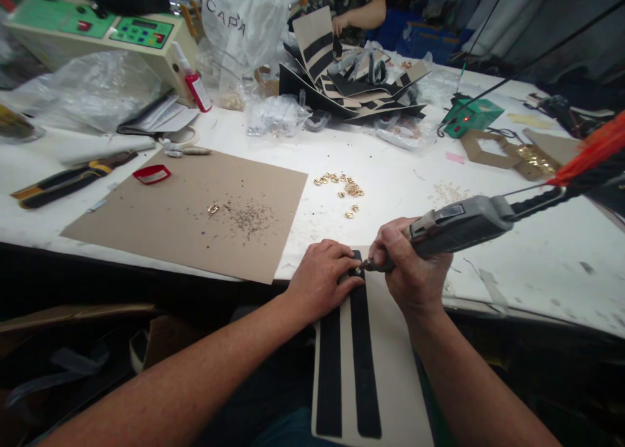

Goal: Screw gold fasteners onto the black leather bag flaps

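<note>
A beige panel [398,369] with two black strips hangs over the table's front edge toward me. My left hand [325,278] presses its fingers on the upper end of the right-hand black strip [366,362], beside a small shiny metal piece [358,270]. Wrapped round a grey electric screwdriver [456,229], my right hand [415,265] holds it tilted, its tip at that strip end. Whether the tip touches the metal piece is too small to tell. Gold metal rings [352,187] lie on the white table beyond my hands.
On the left lie a brown board [244,193] with dark crumbs, pliers [73,177] and a red-labelled bottle [198,90]. Stacked black and beige panels [351,99] stand at the back, with a person [364,14] behind. A green box [472,116] and small cartons [488,149] sit at right.
</note>
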{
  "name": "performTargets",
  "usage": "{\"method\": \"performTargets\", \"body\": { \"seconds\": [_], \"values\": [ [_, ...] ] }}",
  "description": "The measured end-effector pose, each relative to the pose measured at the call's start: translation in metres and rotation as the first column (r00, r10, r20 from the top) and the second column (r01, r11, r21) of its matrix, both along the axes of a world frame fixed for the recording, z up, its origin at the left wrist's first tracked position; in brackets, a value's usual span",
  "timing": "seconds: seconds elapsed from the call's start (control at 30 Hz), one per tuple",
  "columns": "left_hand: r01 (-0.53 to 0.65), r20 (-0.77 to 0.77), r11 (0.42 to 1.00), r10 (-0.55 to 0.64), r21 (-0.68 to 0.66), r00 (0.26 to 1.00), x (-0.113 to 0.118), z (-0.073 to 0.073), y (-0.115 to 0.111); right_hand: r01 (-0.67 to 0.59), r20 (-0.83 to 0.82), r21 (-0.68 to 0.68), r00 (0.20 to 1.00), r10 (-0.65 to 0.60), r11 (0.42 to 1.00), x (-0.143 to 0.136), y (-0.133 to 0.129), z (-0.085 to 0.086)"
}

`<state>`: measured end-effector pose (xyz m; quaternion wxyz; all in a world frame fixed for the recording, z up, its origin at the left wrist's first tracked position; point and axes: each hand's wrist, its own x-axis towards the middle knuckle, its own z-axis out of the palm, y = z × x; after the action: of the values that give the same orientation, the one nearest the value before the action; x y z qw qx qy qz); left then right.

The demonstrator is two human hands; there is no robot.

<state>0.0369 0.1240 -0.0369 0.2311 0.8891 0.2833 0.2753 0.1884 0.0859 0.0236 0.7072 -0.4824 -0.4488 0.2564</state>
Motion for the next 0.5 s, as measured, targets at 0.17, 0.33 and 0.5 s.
{"method": "performTargets", "body": {
  "seconds": [0.17,0.33,0.5],
  "values": [
    [0.008,0.016,1.000,-0.009,0.024,1.000,-0.0008,-0.0013,0.0014,0.011,0.001,0.007,1.000,-0.011,1.000,-0.0008,-0.0001,0.0027],
    [0.002,0.011,1.000,-0.002,0.016,1.000,-0.0009,-0.0027,0.0003,0.003,0.003,0.000,1.000,-0.003,1.000,-0.0017,-0.0008,0.0042],
    [0.001,0.013,1.000,-0.001,0.005,1.000,-0.0008,-0.0021,-0.0005,-0.001,0.022,-0.018,1.000,0.002,1.000,-0.0031,-0.0014,0.0037]
  ]
}}
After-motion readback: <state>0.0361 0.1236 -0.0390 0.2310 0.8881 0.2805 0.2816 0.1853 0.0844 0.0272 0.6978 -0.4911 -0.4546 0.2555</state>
